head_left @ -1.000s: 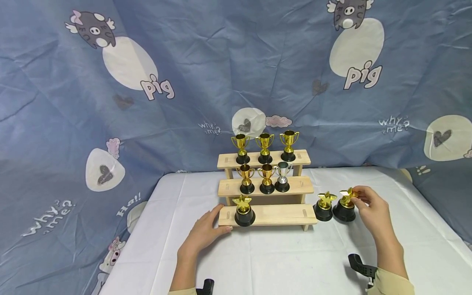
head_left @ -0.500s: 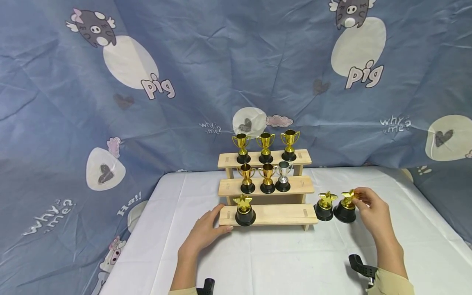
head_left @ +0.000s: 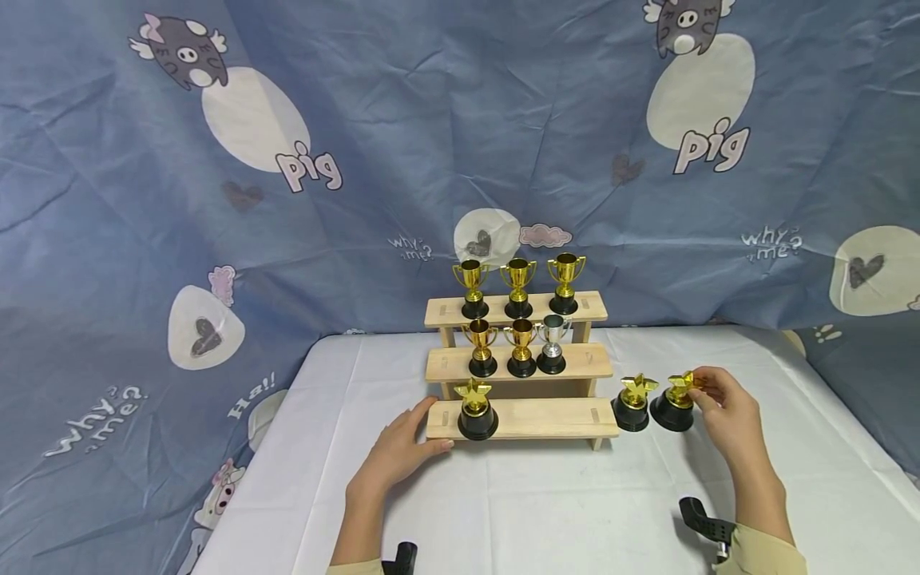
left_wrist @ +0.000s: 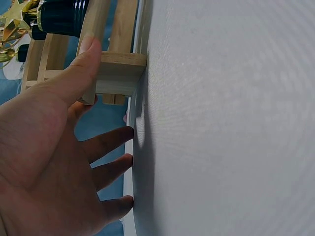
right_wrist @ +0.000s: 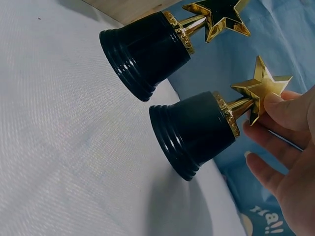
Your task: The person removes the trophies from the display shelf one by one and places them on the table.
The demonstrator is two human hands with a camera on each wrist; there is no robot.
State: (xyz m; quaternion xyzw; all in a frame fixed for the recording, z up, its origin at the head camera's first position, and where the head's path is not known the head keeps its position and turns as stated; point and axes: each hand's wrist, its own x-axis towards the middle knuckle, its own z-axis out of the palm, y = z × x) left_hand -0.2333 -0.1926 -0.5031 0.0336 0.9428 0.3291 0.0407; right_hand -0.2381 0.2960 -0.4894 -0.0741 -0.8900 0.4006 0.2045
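Note:
A three-tier wooden display shelf (head_left: 546,419) stands on the white cloth. My left hand (head_left: 395,454) grips the left end of its lowest board; the thumb (left_wrist: 83,64) lies on the board's front edge and the other fingers spread beside it. On that board stands a gold star trophy (head_left: 477,422) with a black base. To the right of the shelf, my right hand (head_left: 731,411) pinches the star of another star trophy (right_wrist: 197,128), thumb in front and fingers behind. That trophy is upright, its base at the cloth. Beside it stands a third star trophy (head_left: 630,413), near the shelf's end.
Gold cup trophies (head_left: 517,279) line the top tier. The middle tier bears two copper-gold cups (head_left: 480,339) and a silver cup (head_left: 552,339). A blue patterned curtain (head_left: 402,160) hangs behind the white-covered table (head_left: 546,511).

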